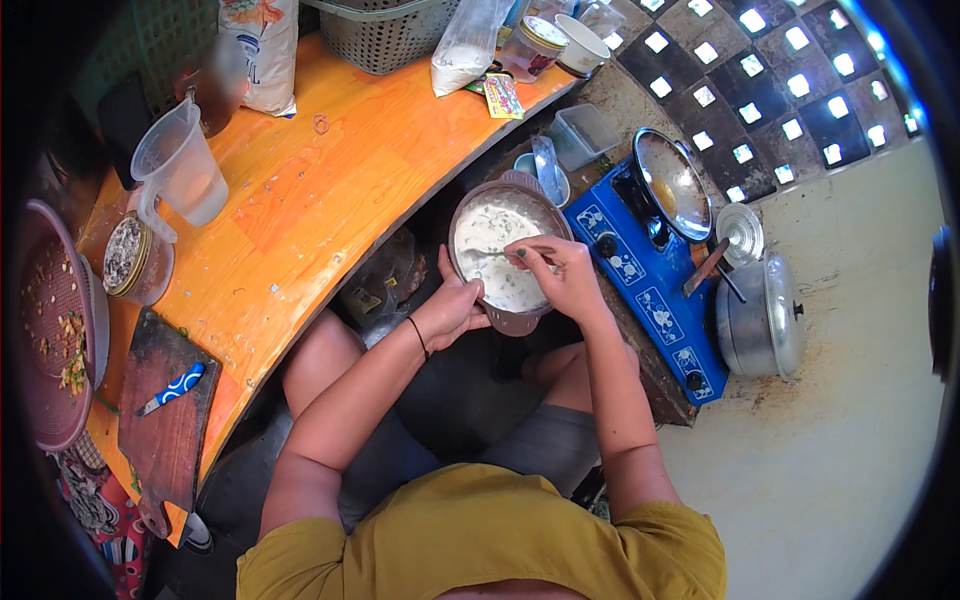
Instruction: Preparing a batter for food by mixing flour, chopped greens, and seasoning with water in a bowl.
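A brownish-grey bowl is held over my lap, between the wooden table and the stove. White batter with green bits fills much of it. My left hand grips the bowl's near left rim, thumb on top and fingers underneath. Pinched in my right hand is the handle of a spoon, which reaches across the batter. The spoon's tip lies at the left side of the mix, so its bowl is partly hidden there.
A blue gas stove carries a wok; beside it stands a lidded aluminium pot. The orange wooden table holds a measuring jug, a jar and a cutting board with a blue-handled knife.
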